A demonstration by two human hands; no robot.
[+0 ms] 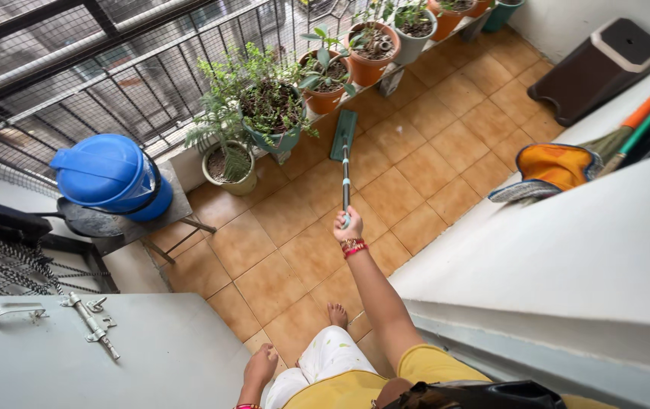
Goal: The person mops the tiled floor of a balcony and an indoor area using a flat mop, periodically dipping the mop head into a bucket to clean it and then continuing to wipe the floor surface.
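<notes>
My right hand (348,225), with red bangles at the wrist, is stretched out over the tiled balcony floor (416,174) and shut on the top of a mop's thin handle (345,178). The flat green mop head (343,135) rests on the tiles close to the row of potted plants (270,110). My left hand (261,363) hangs low beside my leg, fingers loosely curled, holding nothing that I can see. A bare foot (337,313) stands on the tiles below my right arm.
Several potted plants line the grille wall (370,47). A blue lidded container (113,176) sits on a small stand at left. A grey door with a latch (90,322) fills the lower left. A white wall (560,250), an orange dustpan (556,167), brooms (643,121) and a brown bin (598,68) stand at right.
</notes>
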